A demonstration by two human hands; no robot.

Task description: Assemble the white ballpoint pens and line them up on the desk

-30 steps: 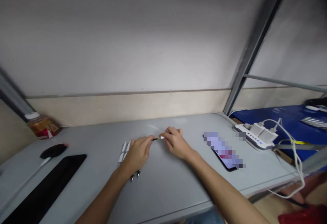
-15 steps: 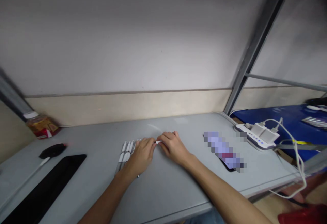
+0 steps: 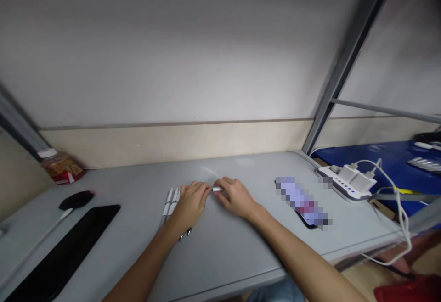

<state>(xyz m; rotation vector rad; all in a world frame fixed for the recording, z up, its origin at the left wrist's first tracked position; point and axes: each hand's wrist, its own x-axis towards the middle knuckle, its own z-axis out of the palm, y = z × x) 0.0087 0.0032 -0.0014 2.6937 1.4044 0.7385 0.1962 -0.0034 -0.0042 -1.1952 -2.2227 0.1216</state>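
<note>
Between my two hands lies a white pen [image 3: 216,189], held roughly level, with only a short white stretch of it showing. My left hand [image 3: 193,202] is closed on its left end, fingers pinched together. The right end sits in the closed fingers of my right hand [image 3: 235,196]. Several white click pens [image 3: 170,201] with dark bands and grey grips lie side by side on the grey desk [image 3: 220,251]. My left hand and wrist cover part of that row, and metal tips poke out below the wrist.
A phone [image 3: 303,203] with a blurred screen lies right of my hands. Beyond it stands a white power strip [image 3: 344,183] with plugs and loose cables. At left are a black tablet-like slab [image 3: 69,251], a black round device [image 3: 76,200] on a white cable and a capped jar [image 3: 64,168].
A longer piece of the white pen shows between my hands now. My hands have barely moved, and the view has shifted slightly.
</note>
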